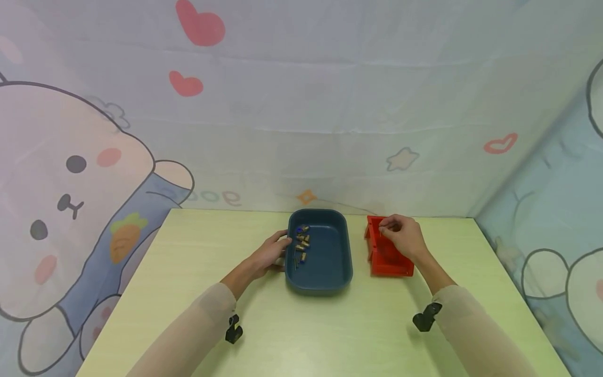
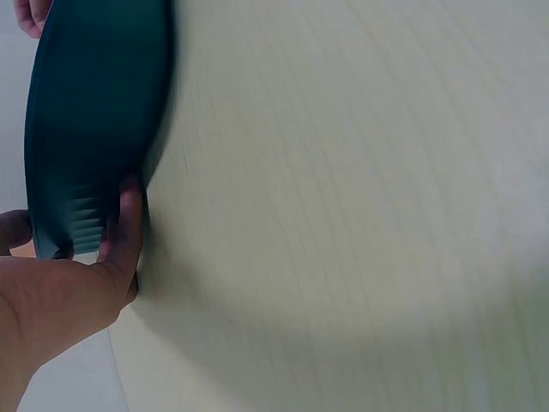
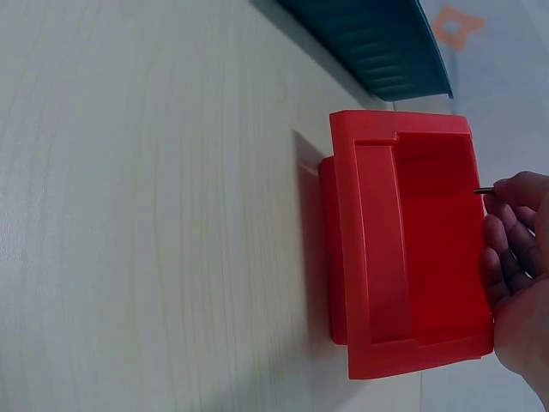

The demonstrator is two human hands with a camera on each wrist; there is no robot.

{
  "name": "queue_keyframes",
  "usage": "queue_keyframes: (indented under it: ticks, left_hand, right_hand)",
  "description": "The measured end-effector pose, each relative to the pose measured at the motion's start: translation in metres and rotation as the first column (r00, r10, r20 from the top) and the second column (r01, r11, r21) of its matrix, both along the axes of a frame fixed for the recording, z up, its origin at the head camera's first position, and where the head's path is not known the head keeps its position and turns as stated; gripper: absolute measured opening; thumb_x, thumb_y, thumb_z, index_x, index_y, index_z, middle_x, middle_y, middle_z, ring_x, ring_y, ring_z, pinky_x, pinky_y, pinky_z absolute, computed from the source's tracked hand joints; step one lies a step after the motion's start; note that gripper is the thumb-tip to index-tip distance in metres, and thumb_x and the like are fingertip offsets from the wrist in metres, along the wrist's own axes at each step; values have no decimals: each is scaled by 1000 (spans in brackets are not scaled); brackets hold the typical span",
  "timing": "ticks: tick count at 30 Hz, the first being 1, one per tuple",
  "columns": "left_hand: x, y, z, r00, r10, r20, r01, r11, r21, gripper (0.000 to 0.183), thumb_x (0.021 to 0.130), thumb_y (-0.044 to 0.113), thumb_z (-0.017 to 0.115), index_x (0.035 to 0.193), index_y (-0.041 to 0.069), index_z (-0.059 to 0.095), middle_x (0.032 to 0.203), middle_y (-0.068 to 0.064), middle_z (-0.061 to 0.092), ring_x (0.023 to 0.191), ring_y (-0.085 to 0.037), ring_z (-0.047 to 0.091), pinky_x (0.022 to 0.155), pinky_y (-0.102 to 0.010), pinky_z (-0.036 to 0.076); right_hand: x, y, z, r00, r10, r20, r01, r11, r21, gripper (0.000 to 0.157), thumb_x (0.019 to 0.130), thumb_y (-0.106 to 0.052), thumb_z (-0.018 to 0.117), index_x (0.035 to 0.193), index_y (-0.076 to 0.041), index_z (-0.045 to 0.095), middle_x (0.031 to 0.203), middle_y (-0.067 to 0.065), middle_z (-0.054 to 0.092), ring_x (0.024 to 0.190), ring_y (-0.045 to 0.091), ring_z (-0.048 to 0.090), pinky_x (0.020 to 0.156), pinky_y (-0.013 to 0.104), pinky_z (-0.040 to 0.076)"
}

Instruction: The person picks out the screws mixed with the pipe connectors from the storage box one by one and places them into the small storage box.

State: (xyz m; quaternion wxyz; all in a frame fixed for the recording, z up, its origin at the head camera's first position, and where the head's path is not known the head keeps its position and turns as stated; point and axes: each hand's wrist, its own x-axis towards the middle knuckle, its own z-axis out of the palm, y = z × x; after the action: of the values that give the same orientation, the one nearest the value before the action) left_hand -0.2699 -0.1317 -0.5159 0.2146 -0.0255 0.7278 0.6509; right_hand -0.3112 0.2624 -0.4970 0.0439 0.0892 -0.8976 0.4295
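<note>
My left hand point(image 1: 267, 256) rests against the left outer wall of a dark blue tray point(image 1: 325, 285), fingers spread along it. In the left wrist view, one straight digit point(image 2: 129, 219) lies along the tray's ribbed wall. Several small brass-coloured fittings point(image 1: 301, 247), some with blue parts, lie along the left side inside the tray. Over a red plastic bin point(image 1: 391, 269) to the right, my right hand point(image 1: 404, 236) pinches a thin, dark metal pin point(image 3: 484, 190) between thumb and forefinger. Part of the bin's interior is hidden by that hand in the head view.
Both containers stand on a pale wooden table point(image 1: 212, 235), near its back edge. A printed cloth point(image 1: 301, 104) with hearts and cartoon animals hangs behind and beside it. Small black devices point(image 1: 426, 317) are worn on both wrists.
</note>
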Motion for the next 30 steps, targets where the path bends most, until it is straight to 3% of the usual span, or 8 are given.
queue_keyframes:
  ticks: [14,30]
  left_hand:
    - [-1,0,-2,1000,0,1,0,1000,6,57,113,33,48,166,19,34,149,-23,57,128,-34,63,71,-38,60]
    - [-1,-1,-3,1000,-5,1,5,1000,14,56,113,33,48,166,20,33,147,-23,59,124,-33,65,71,-36,60]
  right_hand:
    - [0,-5,-8,999,10,31,-12,999,53,9,100,-8,73,108,-3,73,99,11,71,93,27,63,83,38,54]
    - [0,-8,-7,999,16,31,-19,995,95,8,100,-8,73,105,-3,74,95,10,71,90,26,63,81,38,53]
